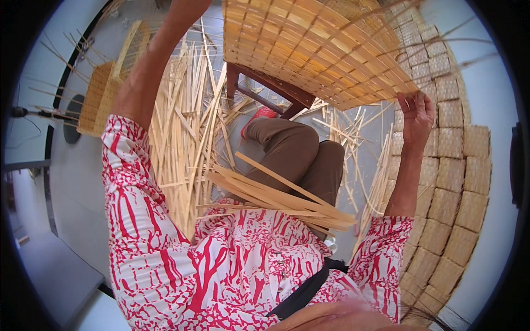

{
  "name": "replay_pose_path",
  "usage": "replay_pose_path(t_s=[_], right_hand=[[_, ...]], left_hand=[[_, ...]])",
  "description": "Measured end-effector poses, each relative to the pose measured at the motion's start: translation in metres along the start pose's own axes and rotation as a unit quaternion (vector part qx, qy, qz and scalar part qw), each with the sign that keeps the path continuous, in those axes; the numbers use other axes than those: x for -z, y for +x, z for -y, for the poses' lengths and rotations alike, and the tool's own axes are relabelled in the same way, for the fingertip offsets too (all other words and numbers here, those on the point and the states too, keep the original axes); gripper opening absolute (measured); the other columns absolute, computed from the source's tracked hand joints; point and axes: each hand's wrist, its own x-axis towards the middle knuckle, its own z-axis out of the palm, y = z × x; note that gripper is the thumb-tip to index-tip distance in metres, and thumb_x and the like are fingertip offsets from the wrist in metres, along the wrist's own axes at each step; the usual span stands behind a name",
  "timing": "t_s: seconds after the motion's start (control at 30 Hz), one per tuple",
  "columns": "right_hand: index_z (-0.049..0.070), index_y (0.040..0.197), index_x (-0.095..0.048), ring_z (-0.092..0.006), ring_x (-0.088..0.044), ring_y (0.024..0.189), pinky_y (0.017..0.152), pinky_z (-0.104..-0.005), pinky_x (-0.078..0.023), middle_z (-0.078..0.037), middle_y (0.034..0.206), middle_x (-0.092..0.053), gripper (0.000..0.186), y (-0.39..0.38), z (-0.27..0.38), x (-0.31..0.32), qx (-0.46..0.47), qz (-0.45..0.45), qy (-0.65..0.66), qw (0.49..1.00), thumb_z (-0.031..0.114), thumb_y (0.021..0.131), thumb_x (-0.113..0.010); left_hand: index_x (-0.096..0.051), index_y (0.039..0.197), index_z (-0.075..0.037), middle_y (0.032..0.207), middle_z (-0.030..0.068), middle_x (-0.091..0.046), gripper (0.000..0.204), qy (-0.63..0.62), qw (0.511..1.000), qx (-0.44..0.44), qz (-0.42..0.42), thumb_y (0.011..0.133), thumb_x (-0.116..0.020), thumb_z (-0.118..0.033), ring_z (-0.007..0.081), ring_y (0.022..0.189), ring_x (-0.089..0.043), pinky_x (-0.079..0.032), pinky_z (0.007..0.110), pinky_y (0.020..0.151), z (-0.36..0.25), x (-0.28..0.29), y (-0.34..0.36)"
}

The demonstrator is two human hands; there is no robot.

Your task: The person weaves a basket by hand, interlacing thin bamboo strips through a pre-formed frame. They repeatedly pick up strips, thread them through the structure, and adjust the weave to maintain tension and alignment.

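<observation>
The right hand [418, 113] pinches the lower corner of the woven mat [314, 47], raised above the wooden stool [265, 88]. The left hand is out of view above the mat; its state cannot be told. The mat looks light, springy, brittle-edged; grip the rim.

Left hand beyond top edge

A pale grey floor [77, 182] carries a loose spread of bamboo strips [182, 116] at the middle, a small woven basket [99, 99] at far left, what seem to be stacked woven baskets [452, 187] along the right, and a dark wooden stool [265, 88] beyond.
</observation>
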Motion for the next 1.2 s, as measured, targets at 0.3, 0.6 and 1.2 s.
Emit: replay_pose_path(t_s=[0.3, 0.6, 1.2], right_hand=[[0.002, 0.109, -0.061, -0.0213, -0.069, 0.091, 0.087, -0.0437, -0.061, -0.01, 0.099, -0.069, 0.014, 0.002, -0.019, -0.011, 0.009, 0.024, 0.04, 0.999, 0.011, 0.1, -0.057], [0.001, 0.113, -0.061, -0.0244, -0.07, 0.095, 0.09, -0.046, -0.06, -0.013, 0.104, -0.069, 0.017, 0.007, -0.03, -0.017, 0.014, 0.035, 0.072, 0.997, 0.009, 0.1, -0.054], [0.0, 0.113, -0.062, -0.0224, -0.068, 0.094, 0.078, -0.0389, -0.063, -0.013, 0.102, -0.068, 0.017, 0.005, -0.034, -0.031, 0.059, -0.015, 0.041, 0.997, 0.009, 0.099, -0.059]], left_hand=[[-0.068, 0.1, -0.001, 0.107, 0.0122, -0.065, 0.016, 0.17, 0.936, -0.309, -0.008, 0.084, -0.068, -0.003, 0.0282, 0.092, -0.065, -0.053, 0.037, 0.078, -0.077, -0.028, -0.023], [-0.071, 0.088, -0.002, 0.078, 0.0157, -0.069, 0.011, 0.098, 0.961, -0.132, 0.22, 0.079, -0.068, -0.007, 0.0291, 0.076, -0.07, -0.055, 0.037, 0.071, -0.107, -0.091, 0.015], [-0.06, 0.087, -0.003, 0.08, 0.0178, -0.063, 0.007, 0.201, 0.921, -0.227, 0.243, 0.085, -0.058, -0.009, 0.0379, 0.08, -0.064, -0.05, 0.045, 0.069, -0.123, -0.087, 0.01]])
